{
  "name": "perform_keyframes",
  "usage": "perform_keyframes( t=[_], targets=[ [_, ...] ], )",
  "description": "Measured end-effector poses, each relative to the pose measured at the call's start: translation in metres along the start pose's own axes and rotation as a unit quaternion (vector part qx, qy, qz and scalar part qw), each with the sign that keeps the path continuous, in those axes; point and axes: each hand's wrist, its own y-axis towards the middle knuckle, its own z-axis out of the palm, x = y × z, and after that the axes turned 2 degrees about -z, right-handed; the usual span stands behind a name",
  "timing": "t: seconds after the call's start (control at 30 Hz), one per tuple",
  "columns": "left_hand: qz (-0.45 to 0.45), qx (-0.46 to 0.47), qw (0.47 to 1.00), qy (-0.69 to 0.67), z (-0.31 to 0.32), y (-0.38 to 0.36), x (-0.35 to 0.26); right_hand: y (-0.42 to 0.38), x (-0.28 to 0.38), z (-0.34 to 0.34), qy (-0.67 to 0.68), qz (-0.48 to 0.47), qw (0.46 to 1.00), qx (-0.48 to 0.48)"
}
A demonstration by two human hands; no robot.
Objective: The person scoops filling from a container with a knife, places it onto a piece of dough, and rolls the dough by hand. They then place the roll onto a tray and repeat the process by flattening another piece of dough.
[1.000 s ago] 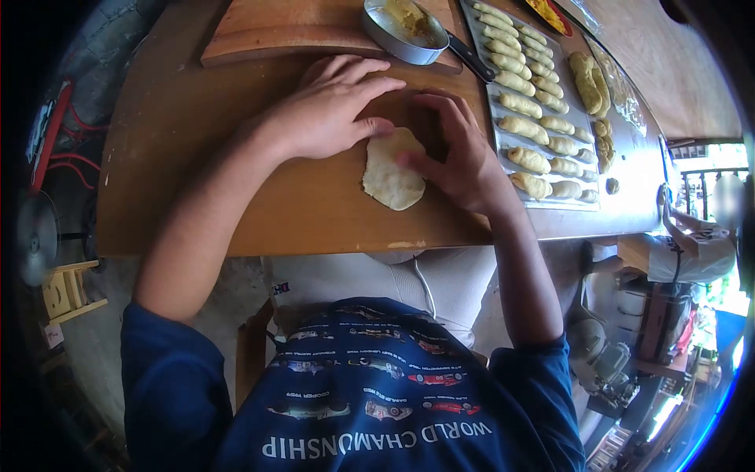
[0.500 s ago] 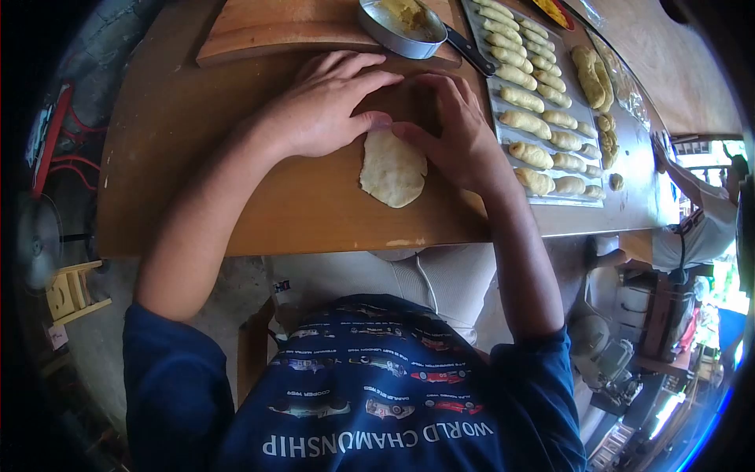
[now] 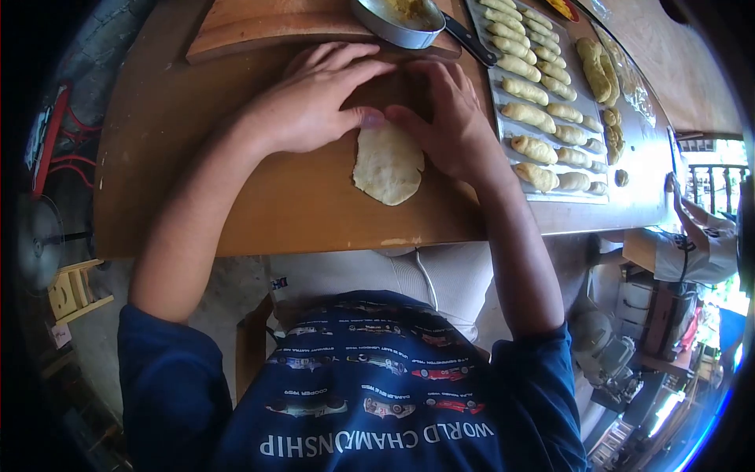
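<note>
A flat, pale piece of dough [image 3: 388, 167] lies on the wooden table, its rounded end toward me. At its far end my left hand [image 3: 318, 106] arches over the table, fingers spread forward and thumb touching the dough's edge. My right hand [image 3: 454, 122] mirrors it from the other side, fingers stretched ahead, its thumb also on the far edge. The two thumbs are close together and hide part of that edge. Neither hand has its fingers wrapped round the dough.
Beyond my hands sit a wooden board [image 3: 271, 30] and a round metal pan [image 3: 401, 31] of yellowish filling, beside a black-handled knife [image 3: 470, 41]. A tray [image 3: 497, 118] of several dough rolls lies right, with larger dough pieces [image 3: 596, 71] past it. Another person [image 3: 700, 248] stands far right.
The view has shifted slightly. My hands and the dough keep nearly the same places, thumbs still at the far edge. The other person at the right has changed posture.
</note>
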Motion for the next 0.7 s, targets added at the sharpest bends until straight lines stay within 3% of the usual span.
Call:
perform_keyframes(
  t=[0.13, 0.23, 0.3, 0.5, 0.7],
  targets=[
    [-0.001, -0.013, 1.0, 0.009, 0.001, 0.001, -0.002, 0.001, 0.004, -0.005, 0.0, 0.022, 1.0, -0.006],
    [0.0, -0.003, 1.0, 0.004, 0.003, 0.0, 0.002, -0.008, 0.012, -0.017, 0.11, 0.065, 0.991, 0.031],
    [-0.012, -0.001, 1.0, -0.001, 0.0, 0.0, 0.002, -0.02, 0.013, -0.013, -0.025, -0.005, 0.999, 0.03],
    [-0.002, 0.015, 0.999, 0.044, 0.002, -0.007, -0.007, -0.019, 0.023, -0.025, 0.049, 0.053, 0.995, 0.076],
    [-0.003, 0.033, 0.999, 0.041, 0.001, -0.008, -0.007, -0.026, 0.025, -0.02, -0.012, 0.002, 0.999, 0.053]
  ],
)
